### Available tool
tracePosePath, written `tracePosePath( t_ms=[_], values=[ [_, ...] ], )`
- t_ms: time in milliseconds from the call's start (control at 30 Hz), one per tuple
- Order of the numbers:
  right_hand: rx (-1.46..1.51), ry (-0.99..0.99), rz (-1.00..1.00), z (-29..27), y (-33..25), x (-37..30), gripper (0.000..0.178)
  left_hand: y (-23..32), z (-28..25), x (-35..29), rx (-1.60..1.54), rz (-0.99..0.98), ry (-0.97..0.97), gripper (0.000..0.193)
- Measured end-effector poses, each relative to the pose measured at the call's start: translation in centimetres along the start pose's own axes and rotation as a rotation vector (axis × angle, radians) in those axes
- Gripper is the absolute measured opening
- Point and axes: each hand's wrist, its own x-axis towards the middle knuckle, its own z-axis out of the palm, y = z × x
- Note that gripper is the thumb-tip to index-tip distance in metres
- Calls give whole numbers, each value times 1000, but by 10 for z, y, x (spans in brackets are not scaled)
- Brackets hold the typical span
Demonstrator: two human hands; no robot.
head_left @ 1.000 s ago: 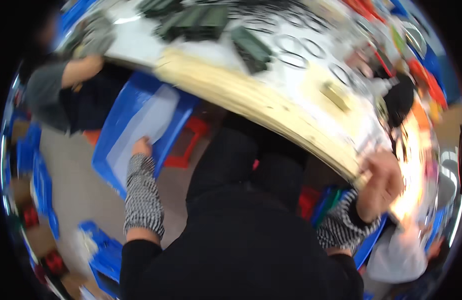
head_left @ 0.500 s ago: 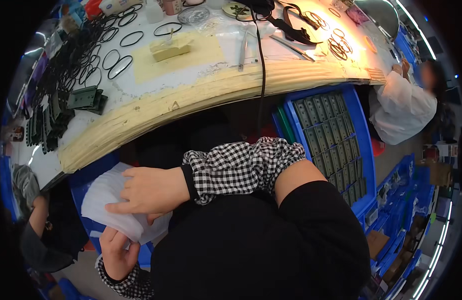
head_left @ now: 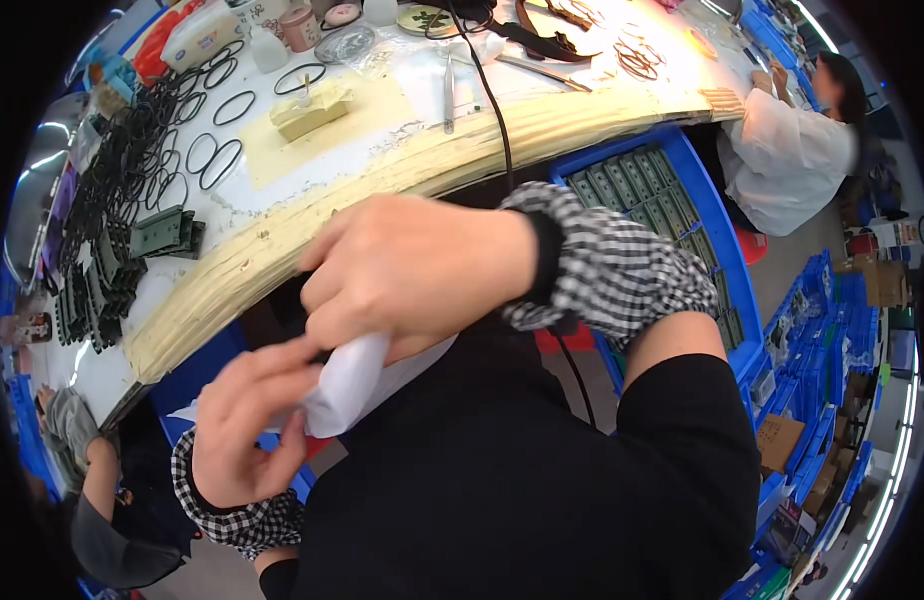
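A thin, soft white sheet point(head_left: 348, 388) is bunched up in front of me, between my two hands and below the table edge. My right hand point(head_left: 412, 265) is closed on its upper part, knuckles up, fingertips hidden underneath. From the lower left, my left hand point(head_left: 247, 425) curls its fingers and thumb around the near end of the sheet. The two hands almost touch, and both are slightly blurred. Part of the sheet hangs behind the left fingers; whether it wraps anything cannot be seen.
On the table point(head_left: 272, 225) lie black rubber rings point(head_left: 220, 163), dark green parts point(head_left: 167, 233), a yellow block point(head_left: 312, 110) and tweezers point(head_left: 449, 95). A blue crate point(head_left: 727, 230) of green rectangular pieces stands at my right. Co-workers sit at far right point(head_left: 787, 160) and lower left point(head_left: 102, 465).
My right hand has risen and moved right, drawing up the sheet, which is now bunched rather than spread. My left hand has moved up slightly. The view has shifted.
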Motion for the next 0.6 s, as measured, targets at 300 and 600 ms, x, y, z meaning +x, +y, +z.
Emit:
tracePosePath(
  t_ms=[300, 600],
  values=[
    [-87, 628, 1211, -175, -55, -263, 38, -38, 15, -35, -431, -165, 662, 60],
    [266, 794, 2171, -92, -166, -544, 66, -68, 26, -14, -606, -221, 426, 34]
  ],
)
